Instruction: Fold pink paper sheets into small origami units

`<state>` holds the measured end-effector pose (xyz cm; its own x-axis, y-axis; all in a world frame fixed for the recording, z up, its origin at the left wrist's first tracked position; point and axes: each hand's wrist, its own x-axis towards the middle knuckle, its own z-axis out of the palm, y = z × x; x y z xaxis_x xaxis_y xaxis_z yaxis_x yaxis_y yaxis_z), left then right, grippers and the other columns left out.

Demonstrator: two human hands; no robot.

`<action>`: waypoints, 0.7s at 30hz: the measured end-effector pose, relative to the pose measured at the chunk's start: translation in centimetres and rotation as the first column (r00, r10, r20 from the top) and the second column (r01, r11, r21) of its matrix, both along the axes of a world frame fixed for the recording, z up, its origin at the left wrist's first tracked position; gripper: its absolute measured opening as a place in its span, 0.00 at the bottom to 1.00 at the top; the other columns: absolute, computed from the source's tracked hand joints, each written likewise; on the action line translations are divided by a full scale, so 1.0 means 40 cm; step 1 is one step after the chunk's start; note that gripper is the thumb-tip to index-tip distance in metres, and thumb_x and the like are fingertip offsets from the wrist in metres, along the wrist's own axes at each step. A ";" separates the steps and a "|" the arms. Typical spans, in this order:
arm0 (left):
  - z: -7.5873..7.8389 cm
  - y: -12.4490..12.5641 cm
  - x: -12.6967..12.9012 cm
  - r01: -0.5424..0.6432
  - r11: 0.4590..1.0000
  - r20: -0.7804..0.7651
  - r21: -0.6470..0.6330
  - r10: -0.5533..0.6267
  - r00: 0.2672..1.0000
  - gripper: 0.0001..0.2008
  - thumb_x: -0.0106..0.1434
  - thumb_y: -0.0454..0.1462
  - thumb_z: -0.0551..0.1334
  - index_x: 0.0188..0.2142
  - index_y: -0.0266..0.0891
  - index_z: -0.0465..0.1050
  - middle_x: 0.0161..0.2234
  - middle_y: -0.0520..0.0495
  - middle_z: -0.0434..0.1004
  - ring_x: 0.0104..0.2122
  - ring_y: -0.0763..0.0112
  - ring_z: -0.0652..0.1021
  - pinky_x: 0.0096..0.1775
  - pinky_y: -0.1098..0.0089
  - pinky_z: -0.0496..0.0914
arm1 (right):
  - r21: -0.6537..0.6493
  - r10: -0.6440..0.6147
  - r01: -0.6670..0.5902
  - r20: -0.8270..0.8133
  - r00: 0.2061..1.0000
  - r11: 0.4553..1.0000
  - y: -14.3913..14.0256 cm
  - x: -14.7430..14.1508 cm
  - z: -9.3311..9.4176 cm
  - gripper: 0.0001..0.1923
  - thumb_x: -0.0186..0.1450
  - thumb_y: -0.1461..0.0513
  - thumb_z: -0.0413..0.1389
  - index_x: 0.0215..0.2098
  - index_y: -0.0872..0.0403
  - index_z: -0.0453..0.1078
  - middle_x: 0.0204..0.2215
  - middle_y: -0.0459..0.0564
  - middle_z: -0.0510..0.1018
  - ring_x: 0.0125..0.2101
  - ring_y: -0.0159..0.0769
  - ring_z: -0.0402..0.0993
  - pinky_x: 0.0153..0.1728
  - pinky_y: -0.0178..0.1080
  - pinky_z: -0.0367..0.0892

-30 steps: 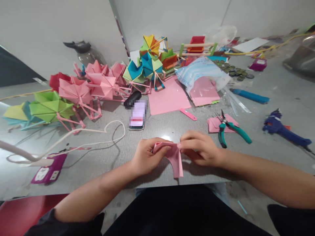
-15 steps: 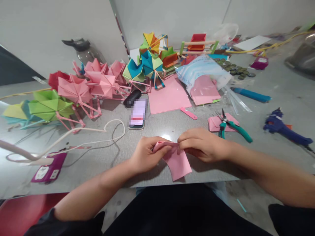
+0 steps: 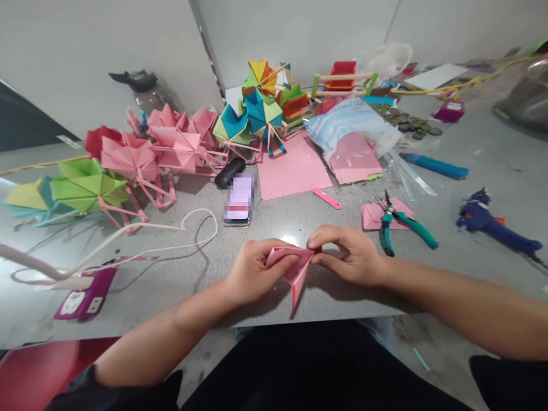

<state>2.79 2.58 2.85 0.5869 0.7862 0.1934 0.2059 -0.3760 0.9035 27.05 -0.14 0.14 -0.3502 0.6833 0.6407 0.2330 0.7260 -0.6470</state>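
A folded piece of pink paper is held between my two hands just above the table's front edge. My left hand grips its left end, thumb on top and fingers behind. My right hand pinches the paper's right corner between thumb and fingertips. From there a narrow folded flap hangs down to a point. Right of my right hand lie teal-handled pliers on a small folded pink paper. Beyond my hands a pink craft knife lies near a pink sheet.
A phone and a black case lie ahead. Pink folded-paper wheel models and a green one stand at the left, by a white cable and a purple power strip. A blue glue gun lies at the right.
The paper's lower part, wide and flat before, is now folded over into a narrow pointed flap. My right hand has turned its fingers to pinch the corner; my left has hardly moved.
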 end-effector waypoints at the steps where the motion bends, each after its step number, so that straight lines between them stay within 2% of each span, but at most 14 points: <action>1: 0.000 -0.002 0.000 -0.006 1.000 0.005 -0.002 0.006 1.000 0.10 0.71 0.37 0.67 0.45 0.41 0.89 0.36 0.45 0.91 0.33 0.67 0.86 0.36 0.70 0.80 | -0.026 -0.021 0.021 -0.002 1.000 0.999 -0.004 -0.002 -0.003 0.06 0.76 0.58 0.63 0.50 0.49 0.75 0.35 0.46 0.85 0.32 0.35 0.82 0.36 0.37 0.78; 6: -0.002 -0.005 -0.002 -0.046 0.999 0.037 0.026 0.045 0.998 0.09 0.70 0.36 0.67 0.44 0.41 0.89 0.38 0.45 0.91 0.35 0.66 0.88 0.39 0.70 0.81 | -0.022 0.005 -0.003 0.077 0.997 1.000 -0.005 -0.001 -0.002 0.05 0.79 0.58 0.59 0.48 0.49 0.77 0.33 0.47 0.84 0.31 0.35 0.81 0.34 0.37 0.76; 11: -0.001 -0.010 0.002 -0.032 0.998 0.052 0.049 0.029 0.998 0.10 0.70 0.33 0.66 0.44 0.41 0.89 0.38 0.46 0.91 0.35 0.67 0.88 0.39 0.71 0.81 | -0.026 0.007 -0.005 0.059 0.998 1.000 -0.006 -0.007 -0.005 0.04 0.78 0.60 0.60 0.48 0.49 0.77 0.34 0.47 0.85 0.32 0.35 0.81 0.34 0.37 0.76; 21: -0.011 -0.022 0.008 -0.054 0.995 0.112 0.085 0.044 0.993 0.08 0.70 0.37 0.69 0.42 0.39 0.89 0.32 0.46 0.90 0.27 0.70 0.85 0.30 0.74 0.77 | -0.102 -0.010 0.008 -0.021 1.000 0.995 -0.021 -0.025 -0.004 0.03 0.77 0.60 0.61 0.45 0.49 0.78 0.33 0.46 0.84 0.31 0.34 0.80 0.34 0.37 0.76</action>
<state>3.12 1.72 2.42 0.5198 0.7907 0.3235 0.1276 -0.4463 0.8857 26.04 -0.96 -0.04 -0.3304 0.7485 0.5749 0.2247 0.6540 -0.7224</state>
